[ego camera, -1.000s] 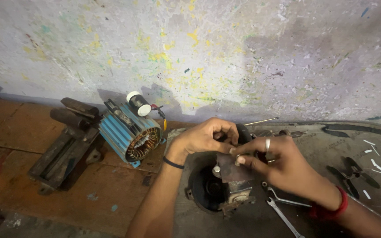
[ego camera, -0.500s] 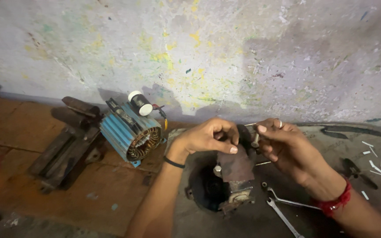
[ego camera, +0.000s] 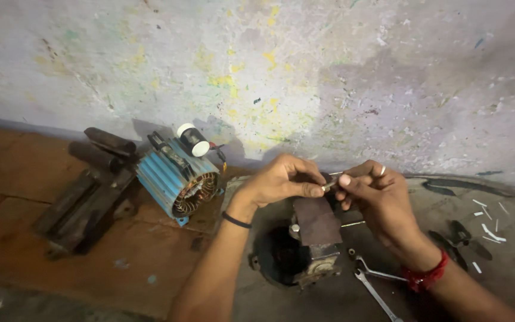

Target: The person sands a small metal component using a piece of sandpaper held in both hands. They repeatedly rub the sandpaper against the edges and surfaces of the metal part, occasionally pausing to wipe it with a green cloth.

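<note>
both hands meet just above a dark motor housing [ego camera: 296, 253] that sits on the floor, and that housing serves as the landmark here. the left hand [ego camera: 281, 182] comes in from the housing's left side, thumb and forefinger pressed together on a small thin metal piece [ego camera: 329, 186]; a dark band circles its wrist. the right hand [ego camera: 377, 194] comes in from the housing's right side and pinches the same small piece from the other end, its fingertips touching those of the left hand. it wears a ring on one finger and a red thread [ego camera: 425, 275] at the wrist. the piece is too small to tell its exact shape; it hangs above the housing's top edge, clear of it.

a flat dark rusty plate [ego camera: 316, 219] stands on top of the housing, directly below the pinched piece. to the right of the housing, near its base, lie two wrenches [ego camera: 372, 286] on the grey floor. further right of it lie white scraps [ego camera: 490, 229] and a dark clip-like tool [ego camera: 457, 235]. to the left of the housing, well apart, rests a blue finned motor stator [ego camera: 174, 179] with copper windings showing and a black cylinder with a white cap on top. beyond that, further left, is a dark metal vise [ego camera: 84, 200] on a reddish-brown surface. behind everything rises a stained pale wall [ego camera: 329, 71].
</note>
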